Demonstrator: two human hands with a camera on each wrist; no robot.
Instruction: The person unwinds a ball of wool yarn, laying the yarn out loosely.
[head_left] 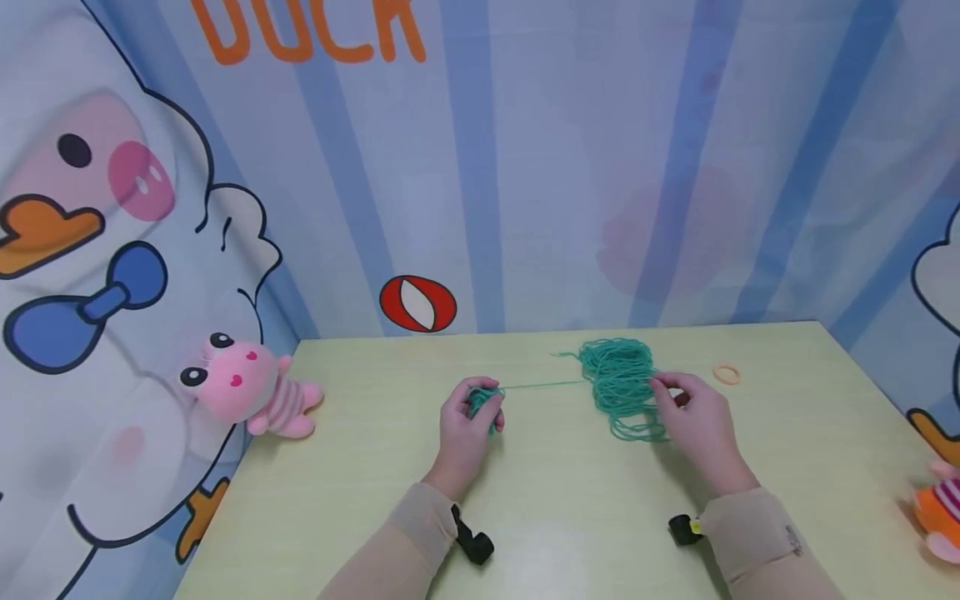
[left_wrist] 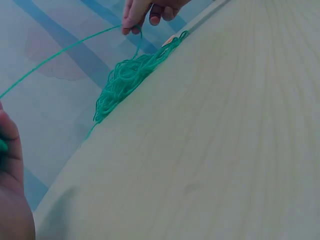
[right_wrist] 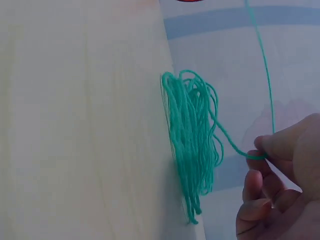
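A loose heap of green yarn (head_left: 621, 385) lies near the table's far edge. My left hand (head_left: 467, 429) grips a small wound bundle of the same yarn (head_left: 481, 399) to the left of the heap. Between thumb and fingertips, my right hand (head_left: 699, 425) pinches a single strand, held up beside the heap's right side. From that pinch the strand (left_wrist: 64, 50) runs across to the left hand. In the right wrist view, the strand also leads from the right fingertips (right_wrist: 263, 144) back to the heap. Only part of the left hand shows in the left wrist view.
The pale wooden table (head_left: 570, 517) meets a blue striped cloth backdrop (head_left: 540, 167). An orange rubber-band-like ring (head_left: 726, 374) lies right of the heap. A pink plush toy (head_left: 251, 383) is at the left edge, and an orange-and-pink toy (head_left: 941, 512) at the far right.
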